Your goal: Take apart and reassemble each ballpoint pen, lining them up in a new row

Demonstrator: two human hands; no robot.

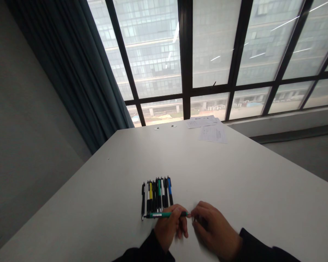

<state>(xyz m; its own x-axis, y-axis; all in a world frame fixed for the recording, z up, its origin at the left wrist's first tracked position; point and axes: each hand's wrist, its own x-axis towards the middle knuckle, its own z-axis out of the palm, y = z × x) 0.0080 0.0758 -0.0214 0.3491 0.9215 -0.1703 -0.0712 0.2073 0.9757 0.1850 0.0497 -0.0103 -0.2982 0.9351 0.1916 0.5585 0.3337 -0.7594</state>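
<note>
From afar, I see a green click pen (166,215) with black grip and white patch, held nearly level, lower centre of frame, clicker end left, grip right.

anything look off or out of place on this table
Nothing looks spilled or damaged. Slightly untidy: printed white paper sheets overlap at uneven angles near the far edge of the white table. The slim green-and-black pen sits crosswise to the row of slim multicoloured pens, but the left hand is holding it.

Two hands (168,227) (217,231), about ten pens (159,193), one table (235,174).
</note>
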